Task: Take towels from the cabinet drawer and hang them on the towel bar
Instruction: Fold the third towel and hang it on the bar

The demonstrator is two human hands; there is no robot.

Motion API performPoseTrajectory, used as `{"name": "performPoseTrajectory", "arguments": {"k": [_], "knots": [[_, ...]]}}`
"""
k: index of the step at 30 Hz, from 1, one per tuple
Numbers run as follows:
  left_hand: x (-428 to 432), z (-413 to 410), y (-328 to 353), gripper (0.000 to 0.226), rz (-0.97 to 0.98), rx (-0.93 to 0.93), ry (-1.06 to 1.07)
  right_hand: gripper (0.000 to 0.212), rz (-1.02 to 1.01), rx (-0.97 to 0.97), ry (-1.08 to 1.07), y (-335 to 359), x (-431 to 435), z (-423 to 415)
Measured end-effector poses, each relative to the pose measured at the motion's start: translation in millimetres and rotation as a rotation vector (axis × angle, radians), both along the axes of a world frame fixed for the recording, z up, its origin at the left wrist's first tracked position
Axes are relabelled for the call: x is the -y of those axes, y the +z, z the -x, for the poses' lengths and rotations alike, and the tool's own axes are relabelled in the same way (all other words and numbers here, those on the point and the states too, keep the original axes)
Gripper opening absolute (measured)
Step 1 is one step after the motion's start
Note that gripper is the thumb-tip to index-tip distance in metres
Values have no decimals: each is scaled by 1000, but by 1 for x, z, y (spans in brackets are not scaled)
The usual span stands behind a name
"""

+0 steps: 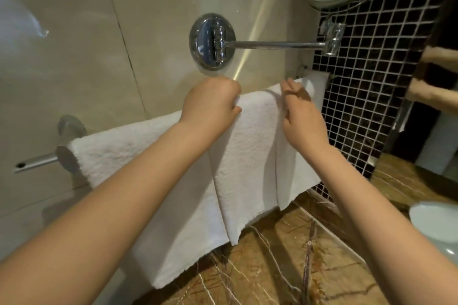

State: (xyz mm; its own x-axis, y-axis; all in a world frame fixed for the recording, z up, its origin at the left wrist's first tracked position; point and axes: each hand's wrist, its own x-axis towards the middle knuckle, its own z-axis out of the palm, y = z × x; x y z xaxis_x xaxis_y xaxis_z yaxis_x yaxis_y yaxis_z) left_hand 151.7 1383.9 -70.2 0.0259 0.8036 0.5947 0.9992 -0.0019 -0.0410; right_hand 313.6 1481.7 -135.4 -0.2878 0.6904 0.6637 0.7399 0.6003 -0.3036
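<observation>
Wide towel (148,181) drapes the towel bar (37,162) toward 8 o'clock. Middle towel (247,156) at centre, narrow towel (297,173) at 3. Your left hand (210,104) clenches the middle towel's top fold; your right hand (301,109) lies near-flat on the narrow towel. Risk: tug unevenly and a towel likely slides onto the worktop (272,275).

Most of the towel bar (37,162) is buried under the towels (247,156), my left hand (210,104) has its fingers (228,88) tucked behind the top fold, and my right hand (302,114) is too smeared to tell if it's pinching.
</observation>
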Motion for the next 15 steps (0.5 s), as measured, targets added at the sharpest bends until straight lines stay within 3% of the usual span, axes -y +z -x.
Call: {"name": "performPoseTrajectory", "arguments": {"k": [15], "knots": [[3,7,-10,20,-8,-39,-35,63,-18,136,-11,2,-12,-9]]}}
